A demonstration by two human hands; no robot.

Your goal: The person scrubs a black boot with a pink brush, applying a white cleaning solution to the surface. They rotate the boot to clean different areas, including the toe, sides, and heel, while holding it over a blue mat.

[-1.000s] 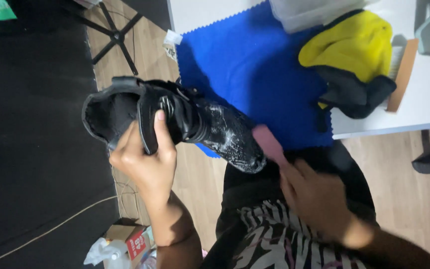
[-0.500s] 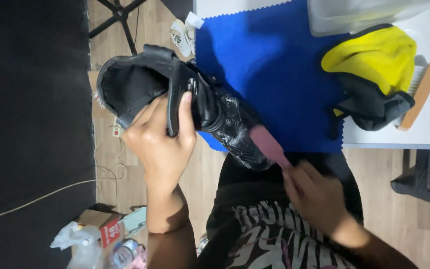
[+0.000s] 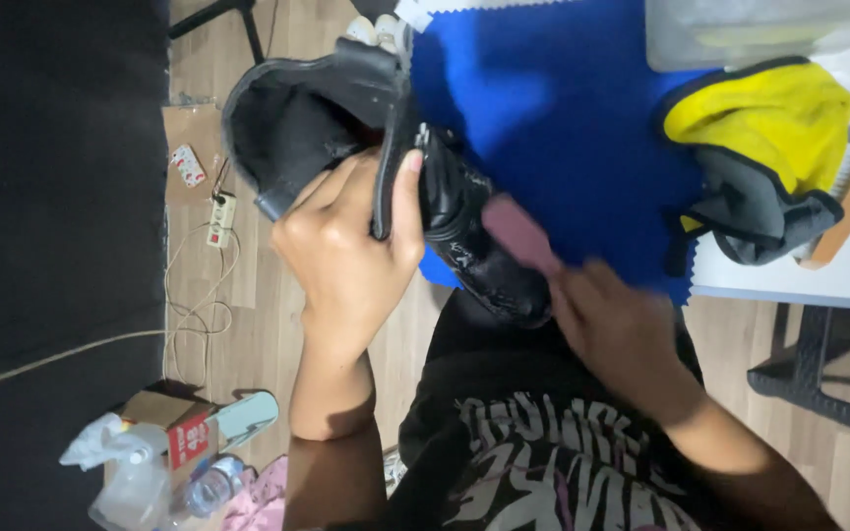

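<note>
A black, glossy leather high-top shoe (image 3: 386, 167) is held up in the air above the person's lap and in front of a blue cloth; it lies tilted on its side, its wide dark opening turned toward the camera at the upper left, its toe pointing down to the right; the leather of the forepart shines with pale smears; the left hand grips it at the collar, thumb across the outside, fingers inside the opening; a pink, flat, oblong brush or applicator (image 3: 521, 234) rests against the toe part, blurred, its lower end in the right hand's fingers.
</note>
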